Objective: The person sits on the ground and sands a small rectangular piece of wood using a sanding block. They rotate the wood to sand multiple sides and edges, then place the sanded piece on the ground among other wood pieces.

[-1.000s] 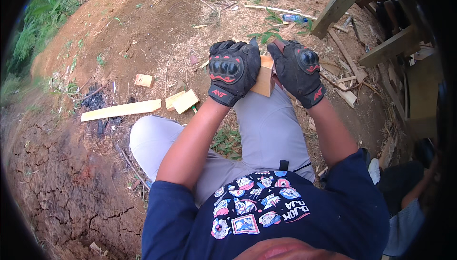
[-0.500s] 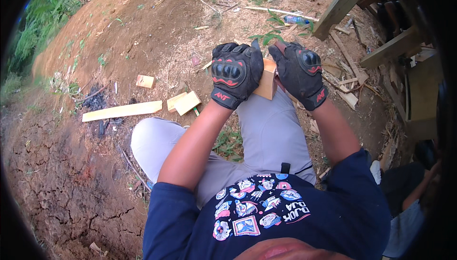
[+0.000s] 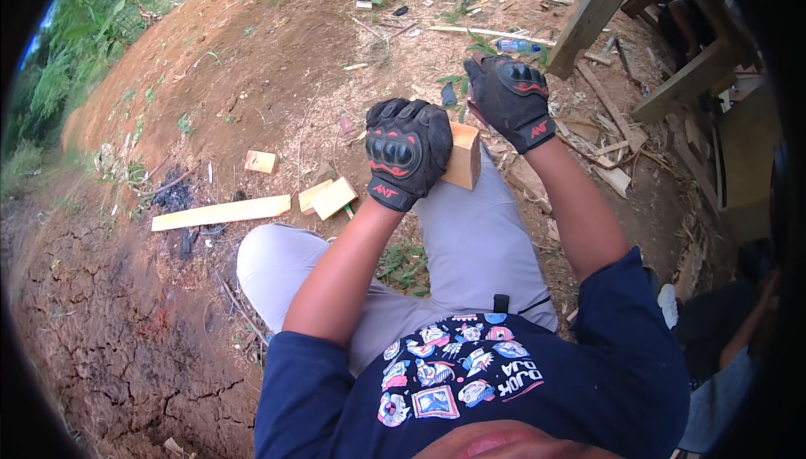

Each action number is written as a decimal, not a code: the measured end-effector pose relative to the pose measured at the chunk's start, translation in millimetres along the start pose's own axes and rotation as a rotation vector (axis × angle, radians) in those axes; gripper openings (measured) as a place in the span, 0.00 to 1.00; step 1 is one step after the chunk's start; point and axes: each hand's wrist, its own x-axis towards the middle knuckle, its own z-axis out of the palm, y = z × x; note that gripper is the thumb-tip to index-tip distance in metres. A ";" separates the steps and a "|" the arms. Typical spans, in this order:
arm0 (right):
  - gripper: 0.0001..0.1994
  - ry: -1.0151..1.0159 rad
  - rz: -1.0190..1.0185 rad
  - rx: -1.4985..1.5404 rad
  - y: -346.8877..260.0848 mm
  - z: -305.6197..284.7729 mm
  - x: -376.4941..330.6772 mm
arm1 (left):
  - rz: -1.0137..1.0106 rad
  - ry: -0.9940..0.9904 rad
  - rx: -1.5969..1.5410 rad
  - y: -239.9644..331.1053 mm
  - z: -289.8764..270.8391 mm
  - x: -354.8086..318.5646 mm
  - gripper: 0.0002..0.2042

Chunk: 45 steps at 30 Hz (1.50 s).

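Observation:
My left hand (image 3: 409, 155), in a black glove with a hard knuckle guard, is closed around a squared wooden block (image 3: 462, 158) above my right thigh. The block's pale end faces up, and its side is a smooth tan. Up and to the right, apart from the block, my right hand (image 3: 509, 99) wears the matching glove. Its fingers are curled on a thin reddish-brown piece (image 3: 477, 111), mostly hidden by the glove; it looks like folded sandpaper. A small dark grey flat piece (image 3: 449, 94) lies on the ground between the hands.
To the left lie a long pale board (image 3: 220, 212), two small wooden pieces (image 3: 334, 198) and another block (image 3: 261, 162). Timber posts (image 3: 598, 15) lean at the right, among wood scraps. A plastic bottle (image 3: 518, 46) lies beyond my hands. Another person (image 3: 729, 325) sits at the right edge.
My right hand has moved away from the block, up and slightly left, with the thin piece. My left hand and the block have shifted slightly left and nearer.

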 end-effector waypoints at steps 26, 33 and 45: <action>0.17 -0.245 0.726 1.742 49.9 -14.4 -24.6 | 0.014 0.016 -0.025 -8.2 8.5 0.9 0.13; 0.08 -0.354 0.856 2.174 43.3 -27.1 -44.1 | 0.030 0.036 -0.020 1.9 6.8 5.1 0.10; 0.11 0.023 0.034 -0.077 8.0 6.0 -12.4 | 0.037 -0.023 0.000 -0.5 6.0 8.6 0.08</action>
